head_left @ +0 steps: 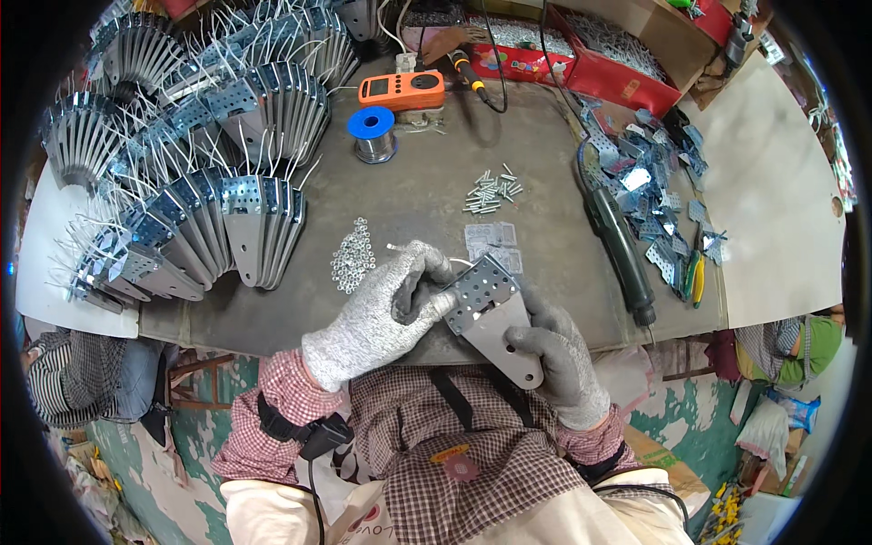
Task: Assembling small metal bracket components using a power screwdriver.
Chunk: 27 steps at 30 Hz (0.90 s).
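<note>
My right hand [565, 363] wears a grey-coated glove and grips a grey metal bracket [500, 335], thumb on its face. The bracket is tilted above the table's front edge, with a perforated bluish plate [482, 289] at its upper end. My left hand [368, 304], gloved too, curls at the plate's left edge, its thumb pressed there; its other fingertips are partly hidden. A white wire [461, 262] comes off the plate's top near those fingers. Small nuts [353, 258] lie in a pile beside my left hand. Beyond the bracket are clear plastic pieces [493, 243] and a pile of screws [493, 192].
Stacked brackets with white wires [263, 213] fill the left side. Behind stand a solder spool [372, 134], an orange meter [401, 90] and red boxes of hardware [627, 93]. At right lie a dark electric screwdriver [620, 250], loose perforated plates [649, 204] and pliers [698, 272].
</note>
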Available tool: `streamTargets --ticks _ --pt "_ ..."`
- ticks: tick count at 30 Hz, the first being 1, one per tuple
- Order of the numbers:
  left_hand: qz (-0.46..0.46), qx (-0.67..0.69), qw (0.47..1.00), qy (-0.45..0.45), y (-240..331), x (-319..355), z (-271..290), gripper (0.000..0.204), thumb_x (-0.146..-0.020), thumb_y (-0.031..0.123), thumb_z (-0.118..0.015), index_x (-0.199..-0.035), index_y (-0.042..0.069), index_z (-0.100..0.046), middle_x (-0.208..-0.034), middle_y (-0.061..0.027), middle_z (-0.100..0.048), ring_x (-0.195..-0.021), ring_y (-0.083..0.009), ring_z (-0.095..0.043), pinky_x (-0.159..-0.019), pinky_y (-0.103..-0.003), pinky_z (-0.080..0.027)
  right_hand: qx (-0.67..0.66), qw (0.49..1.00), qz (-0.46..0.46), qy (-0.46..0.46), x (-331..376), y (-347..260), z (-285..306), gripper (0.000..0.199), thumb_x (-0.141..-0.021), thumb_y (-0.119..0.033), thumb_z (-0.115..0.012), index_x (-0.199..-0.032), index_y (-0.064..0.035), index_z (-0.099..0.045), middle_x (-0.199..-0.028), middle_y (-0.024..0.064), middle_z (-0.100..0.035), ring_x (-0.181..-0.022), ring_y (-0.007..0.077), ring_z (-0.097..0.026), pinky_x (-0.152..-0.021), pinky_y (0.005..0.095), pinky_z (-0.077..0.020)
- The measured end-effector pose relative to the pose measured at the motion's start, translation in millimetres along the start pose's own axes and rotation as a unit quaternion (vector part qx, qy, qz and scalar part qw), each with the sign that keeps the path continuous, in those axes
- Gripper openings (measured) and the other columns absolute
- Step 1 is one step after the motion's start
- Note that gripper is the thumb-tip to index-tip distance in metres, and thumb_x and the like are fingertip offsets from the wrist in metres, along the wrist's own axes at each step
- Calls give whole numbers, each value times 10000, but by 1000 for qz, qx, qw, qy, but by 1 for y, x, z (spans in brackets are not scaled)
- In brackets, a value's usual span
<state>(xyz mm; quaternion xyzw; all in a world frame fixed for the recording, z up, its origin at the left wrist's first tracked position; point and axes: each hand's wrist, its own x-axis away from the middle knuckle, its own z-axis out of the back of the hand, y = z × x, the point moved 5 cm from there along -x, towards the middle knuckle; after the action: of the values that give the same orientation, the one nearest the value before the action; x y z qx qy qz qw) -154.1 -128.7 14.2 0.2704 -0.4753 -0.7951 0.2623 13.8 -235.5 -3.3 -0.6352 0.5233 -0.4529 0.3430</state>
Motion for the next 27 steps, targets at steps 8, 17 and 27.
streamTargets --ticks 8,17,27 --pt "-148 -282 945 80 13 -11 0 268 -879 150 -761 -1080 57 -609 -954 -100 -605 -909 -264 -623 -791 -369 -496 -71 997 -8 40 -8 8 -6 721 -881 -131 -550 -1550 29 -333 -1369 184 -568 -1225 224 -573 -1046 322 -461" --pt "-13 -186 981 44 -22 39 -58 792 -839 304 -786 -1496 46 -427 -1437 -228 -508 -1392 -411 -450 -1171 -557 -341 398 900 143 105 -8 25 -19 515 -1029 -61 -493 -1535 -25 -401 -1400 197 -590 -1122 212 -646 -973 311 -511" --pt "15 -214 976 26 -25 28 -65 810 -793 310 -757 -1457 -20 -432 -1412 -259 -515 -1371 -427 -459 -1200 -600 -258 679 652 102 321 15 -51 175 640 -868 -186 -762 -1446 -59 -520 -1334 252 -570 -1185 378 -585 -1055 434 -448"
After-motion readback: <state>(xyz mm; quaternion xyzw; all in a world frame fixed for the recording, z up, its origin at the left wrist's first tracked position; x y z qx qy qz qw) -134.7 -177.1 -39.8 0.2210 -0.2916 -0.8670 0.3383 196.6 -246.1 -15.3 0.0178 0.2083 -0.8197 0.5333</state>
